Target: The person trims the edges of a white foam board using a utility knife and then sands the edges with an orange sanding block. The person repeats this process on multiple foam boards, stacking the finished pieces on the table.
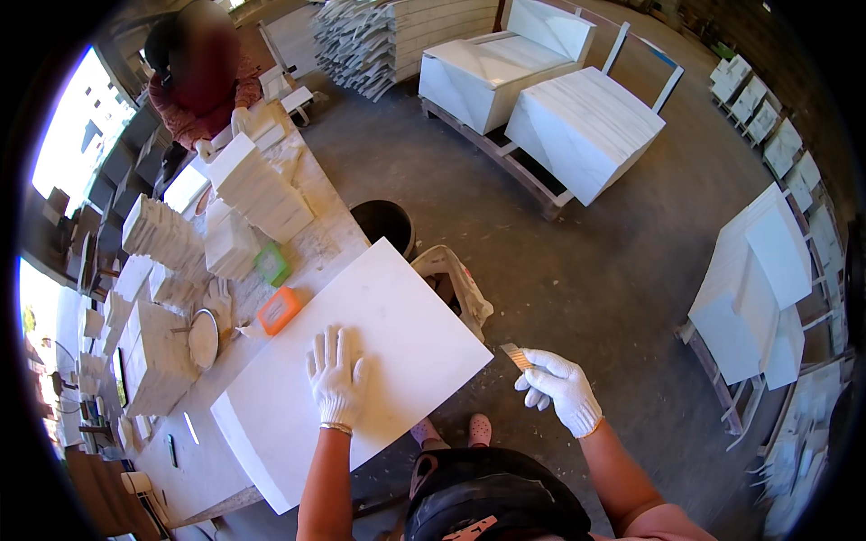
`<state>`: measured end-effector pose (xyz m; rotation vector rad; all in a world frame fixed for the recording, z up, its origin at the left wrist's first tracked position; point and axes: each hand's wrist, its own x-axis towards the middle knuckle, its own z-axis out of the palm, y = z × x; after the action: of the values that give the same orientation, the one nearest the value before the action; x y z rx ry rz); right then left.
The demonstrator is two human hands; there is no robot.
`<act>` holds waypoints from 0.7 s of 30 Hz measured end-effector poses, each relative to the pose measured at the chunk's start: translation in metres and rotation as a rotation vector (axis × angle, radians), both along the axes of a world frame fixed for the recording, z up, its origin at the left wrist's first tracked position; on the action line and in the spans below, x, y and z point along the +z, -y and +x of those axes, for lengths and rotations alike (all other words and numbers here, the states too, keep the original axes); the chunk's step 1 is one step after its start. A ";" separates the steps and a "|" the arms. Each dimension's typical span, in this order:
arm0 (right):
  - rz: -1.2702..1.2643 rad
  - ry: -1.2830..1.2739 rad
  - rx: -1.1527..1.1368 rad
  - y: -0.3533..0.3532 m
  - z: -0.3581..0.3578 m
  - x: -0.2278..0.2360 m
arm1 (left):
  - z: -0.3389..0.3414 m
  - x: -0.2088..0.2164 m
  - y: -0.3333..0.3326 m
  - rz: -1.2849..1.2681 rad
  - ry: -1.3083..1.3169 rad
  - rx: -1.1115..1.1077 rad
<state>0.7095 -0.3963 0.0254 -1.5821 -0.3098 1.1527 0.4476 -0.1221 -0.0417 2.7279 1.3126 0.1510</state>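
Note:
A large white marble slab (424, 316) lies across the near side of the workbench, its right corner jutting past the bench edge. On its face rests my left hand (336, 374) in a white knitted glove, flat with fingers spread. Out over the floor, right of the slab, my gloved right hand (561, 389) pinches a small flat scraper-like piece (518, 357), orange-tan with a greyish tip. It is apart from the slab. Beyond the slab's far edge sit an orange block-shaped container (280, 311) and a green one (271, 264).
Stacks of white tiles (262, 194) and a round dish (204, 339) crowd the workbench (338, 216). A black bucket (383, 225) and a sack (460, 279) stand beside it. Slabs on pallets (582, 126) and racks (753, 279) line the floor. Across the bench works another person (203, 90).

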 end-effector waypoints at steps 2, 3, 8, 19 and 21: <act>-0.031 0.127 0.075 -0.017 0.002 -0.001 | 0.001 -0.004 -0.001 0.016 0.008 -0.006; -0.044 0.189 0.111 -0.026 0.002 -0.005 | 0.000 -0.006 -0.001 0.027 0.005 -0.011; -0.024 0.483 0.274 -0.063 0.018 -0.050 | -0.002 -0.004 0.000 0.028 0.012 -0.018; 0.016 1.260 0.566 -0.054 0.021 -0.075 | -0.002 -0.003 -0.001 0.023 0.084 -0.014; 0.018 1.282 0.527 -0.049 0.017 -0.074 | -0.002 -0.004 -0.001 0.022 0.085 -0.015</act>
<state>0.7268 -0.3470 -0.0487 -2.1030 -1.6231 0.3071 0.4460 -0.1212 -0.0453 2.7154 1.2752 0.2786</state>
